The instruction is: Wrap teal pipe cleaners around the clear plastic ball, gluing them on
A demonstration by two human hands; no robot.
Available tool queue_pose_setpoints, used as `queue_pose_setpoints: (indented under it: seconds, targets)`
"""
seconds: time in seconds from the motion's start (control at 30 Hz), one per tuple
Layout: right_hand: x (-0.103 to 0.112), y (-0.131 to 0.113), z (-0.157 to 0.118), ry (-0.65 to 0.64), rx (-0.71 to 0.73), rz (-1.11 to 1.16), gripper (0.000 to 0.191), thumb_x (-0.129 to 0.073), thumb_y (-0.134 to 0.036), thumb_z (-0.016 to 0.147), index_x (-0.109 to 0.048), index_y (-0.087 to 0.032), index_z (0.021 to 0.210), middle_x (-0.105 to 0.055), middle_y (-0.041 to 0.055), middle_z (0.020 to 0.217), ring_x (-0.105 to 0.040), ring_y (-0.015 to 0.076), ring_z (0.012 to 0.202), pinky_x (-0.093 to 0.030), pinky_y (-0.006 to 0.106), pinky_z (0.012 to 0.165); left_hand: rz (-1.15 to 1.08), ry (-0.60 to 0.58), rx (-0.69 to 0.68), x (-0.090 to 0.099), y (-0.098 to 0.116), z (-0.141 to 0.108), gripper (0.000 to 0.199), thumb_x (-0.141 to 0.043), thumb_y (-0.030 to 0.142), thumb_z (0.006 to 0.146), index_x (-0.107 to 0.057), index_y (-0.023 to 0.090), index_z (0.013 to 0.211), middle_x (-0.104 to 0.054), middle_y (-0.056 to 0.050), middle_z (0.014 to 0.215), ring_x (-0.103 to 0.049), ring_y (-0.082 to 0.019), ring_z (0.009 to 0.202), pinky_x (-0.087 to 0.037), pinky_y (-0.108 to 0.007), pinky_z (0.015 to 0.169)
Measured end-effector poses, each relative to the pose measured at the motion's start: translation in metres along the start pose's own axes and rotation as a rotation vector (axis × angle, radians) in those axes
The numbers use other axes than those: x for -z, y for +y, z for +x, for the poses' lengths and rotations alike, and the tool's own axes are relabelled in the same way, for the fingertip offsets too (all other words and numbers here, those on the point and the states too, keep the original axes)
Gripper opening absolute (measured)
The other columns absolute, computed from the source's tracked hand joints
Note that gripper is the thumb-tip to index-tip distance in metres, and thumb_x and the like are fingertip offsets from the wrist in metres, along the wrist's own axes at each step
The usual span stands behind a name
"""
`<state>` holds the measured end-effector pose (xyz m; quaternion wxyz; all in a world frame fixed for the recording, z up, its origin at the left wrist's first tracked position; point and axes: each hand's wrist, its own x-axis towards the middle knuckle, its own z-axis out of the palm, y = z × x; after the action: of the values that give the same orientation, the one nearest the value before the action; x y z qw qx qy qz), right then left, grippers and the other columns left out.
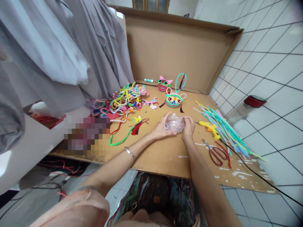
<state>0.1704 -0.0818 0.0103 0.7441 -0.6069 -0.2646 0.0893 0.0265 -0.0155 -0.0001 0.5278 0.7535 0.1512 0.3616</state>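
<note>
A clear, rounded plastic piece (pixel 174 123) with small coloured bits showing in it is held low over the table between my two hands. My left hand (pixel 163 126) has its fingers around the left side of it. On the opposite side, my right hand (pixel 188 126) grips it with bent fingers. Just behind stands a decorated animal face (pixel 174 100) with pink round ears, a teal loop and dark tassels. A second face (pixel 163 84) with pink pointed ears sits further back. Red and purple tassels (pixel 138 126) lie left of my hands.
Tangled fuzzy stems (pixel 127 97) are heaped at the left. At the right lie a yellow glue gun (pixel 210 128) with a black cord, red-handled scissors (pixel 217 154) and straight stems (pixel 227 130). A cardboard panel (pixel 180 50) stands behind the table (pixel 161 157).
</note>
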Motion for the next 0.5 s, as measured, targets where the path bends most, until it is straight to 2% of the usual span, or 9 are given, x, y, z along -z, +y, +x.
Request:
queue_pose_setpoints:
  seconds: [0.3,0.5]
  targets:
    - [0.001,0.001,0.003,0.022,-0.017,0.022,0.030,-0.058,-0.047,0.070,-0.065,-0.018,0.077,-0.061,-0.0018,0.072,-0.053,0.0158,0.070,-0.041,0.028,0.069,0.053,0.028,0.005,0.002,0.012,-0.001,0.124,-0.091,0.049,0.050,-0.030,0.018,0.153,-0.034,-0.021,0.151,-0.037,-0.040,0.142,-0.028,-0.056,0.120]
    - [0.000,-0.004,0.000,0.033,-0.020,0.022,0.032,-0.056,-0.049,0.069,-0.064,-0.019,0.078,-0.064,0.0006,0.078,-0.055,0.0170,0.075,-0.042,0.030,0.073,0.055,0.029,-0.014,0.003,0.015,-0.001,0.124,-0.091,0.054,0.050,-0.030,0.022,0.153,-0.032,-0.019,0.153,-0.037,-0.039,0.142,-0.029,-0.055,0.120]
